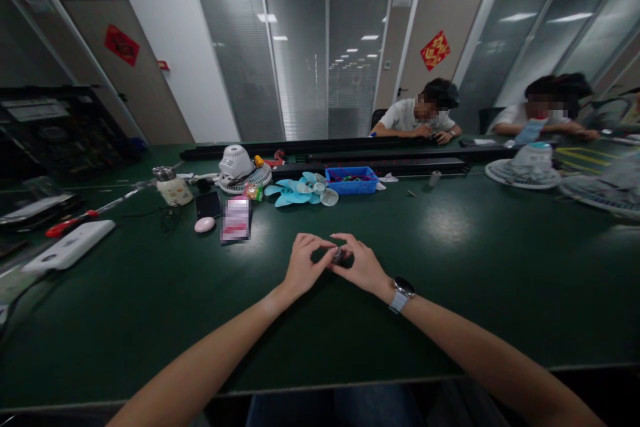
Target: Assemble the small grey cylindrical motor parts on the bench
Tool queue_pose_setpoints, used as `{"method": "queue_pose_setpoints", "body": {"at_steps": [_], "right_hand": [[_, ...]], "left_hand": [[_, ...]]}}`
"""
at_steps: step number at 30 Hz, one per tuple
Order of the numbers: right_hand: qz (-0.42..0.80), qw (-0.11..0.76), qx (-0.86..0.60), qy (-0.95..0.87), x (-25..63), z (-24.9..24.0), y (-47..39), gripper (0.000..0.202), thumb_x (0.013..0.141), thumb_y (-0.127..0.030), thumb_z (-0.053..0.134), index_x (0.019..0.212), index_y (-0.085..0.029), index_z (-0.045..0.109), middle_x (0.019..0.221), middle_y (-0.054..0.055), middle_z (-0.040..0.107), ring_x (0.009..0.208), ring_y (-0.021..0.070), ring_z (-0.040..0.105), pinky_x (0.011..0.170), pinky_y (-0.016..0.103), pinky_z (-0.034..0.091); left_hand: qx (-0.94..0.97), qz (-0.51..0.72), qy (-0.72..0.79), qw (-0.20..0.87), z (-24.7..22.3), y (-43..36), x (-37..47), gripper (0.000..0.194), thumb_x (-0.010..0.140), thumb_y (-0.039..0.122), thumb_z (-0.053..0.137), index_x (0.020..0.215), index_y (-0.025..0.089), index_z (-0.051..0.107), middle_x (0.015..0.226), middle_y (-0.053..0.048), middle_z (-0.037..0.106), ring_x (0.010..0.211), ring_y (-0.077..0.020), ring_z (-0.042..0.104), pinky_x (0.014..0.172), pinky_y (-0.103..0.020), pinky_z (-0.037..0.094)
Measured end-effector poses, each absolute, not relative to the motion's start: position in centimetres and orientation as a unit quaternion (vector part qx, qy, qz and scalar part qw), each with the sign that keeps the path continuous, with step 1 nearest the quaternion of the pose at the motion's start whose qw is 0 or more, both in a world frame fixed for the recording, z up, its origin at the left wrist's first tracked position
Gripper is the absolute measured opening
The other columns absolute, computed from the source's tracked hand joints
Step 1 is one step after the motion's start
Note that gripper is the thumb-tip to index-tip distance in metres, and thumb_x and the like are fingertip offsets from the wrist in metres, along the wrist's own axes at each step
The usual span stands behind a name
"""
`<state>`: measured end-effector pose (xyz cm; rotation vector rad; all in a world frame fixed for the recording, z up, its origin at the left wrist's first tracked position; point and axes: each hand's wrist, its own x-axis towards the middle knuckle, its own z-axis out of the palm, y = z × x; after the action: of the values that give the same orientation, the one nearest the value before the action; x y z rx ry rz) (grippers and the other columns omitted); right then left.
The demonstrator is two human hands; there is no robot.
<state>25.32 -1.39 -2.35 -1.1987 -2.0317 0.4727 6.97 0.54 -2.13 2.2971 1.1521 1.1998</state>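
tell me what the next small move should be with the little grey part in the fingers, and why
Perhaps steady the small grey part with the left hand and turn it slightly with the right hand: fingers of both hands meet around it and cover much of it, so a turn could expose more of its surface.

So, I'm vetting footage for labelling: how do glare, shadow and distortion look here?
Head view: glare pales patches of the table; head view: the left door and right door lean outward, likely wide-angle distortion; head view: deep shadow below the table's near edge; head view: the part between left hand and right hand is too small for detail.
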Motion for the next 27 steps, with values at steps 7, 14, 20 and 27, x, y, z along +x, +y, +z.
{"method": "queue_pose_setpoints", "body": {"at_steps": [7,14,20,27], "right_hand": [[0.188,0.355,-0.464,-0.790,25.1,-2.2,-1.5,0.062,0.079,-0.033,0.073,0.132,-0.026,0.042,0.098,0.001,0.070,0.089,0.0198,0.068,0.086,0.040,0.051],[0.197,0.363,-0.475,-0.777,25.2,-2.5,-1.6,0.075,0.078,-0.042,0.074,0.140,-0.024,0.036,0.100,0.004,0.070,0.088,0.0211,0.067,0.084,0.040,0.052],[0.209,0.356,-0.471,-0.780,25.2,-2.3,-1.6,0.075,0.079,-0.043,0.072,0.141,-0.025,0.035,0.101,0.005,0.070,0.089,0.0221,0.068,0.085,0.042,0.052],[0.183,0.366,-0.471,-0.782,25.5,-2.4,-1.6,0.067,0.081,-0.041,0.071,0.138,-0.027,0.039,0.102,0.003,0.069,0.089,0.0205,0.067,0.084,0.041,0.052]], "left_hand": [[0.791,0.438,0.400,0.150,-1.3,0.6,6.9,0.017,0.092,0.034,0.059,0.095,0.024,0.073,0.093,-0.003,0.070,0.099,-0.0211,0.054,0.089,-0.035,0.044],[0.750,0.429,0.486,0.130,-2.4,2.8,5.6,0.019,0.091,0.035,0.060,0.096,0.026,0.076,0.091,-0.002,0.073,0.094,-0.0216,0.056,0.091,-0.037,0.042],[0.772,0.325,0.525,0.151,-3.7,3.4,5.3,0.017,0.086,0.035,0.064,0.094,0.029,0.078,0.087,-0.004,0.072,0.090,-0.0241,0.055,0.083,-0.038,0.042],[0.784,0.285,0.535,0.135,-3.6,3.0,5.4,0.016,0.085,0.038,0.066,0.093,0.032,0.079,0.086,-0.006,0.069,0.090,-0.0253,0.053,0.079,-0.037,0.043]]}}
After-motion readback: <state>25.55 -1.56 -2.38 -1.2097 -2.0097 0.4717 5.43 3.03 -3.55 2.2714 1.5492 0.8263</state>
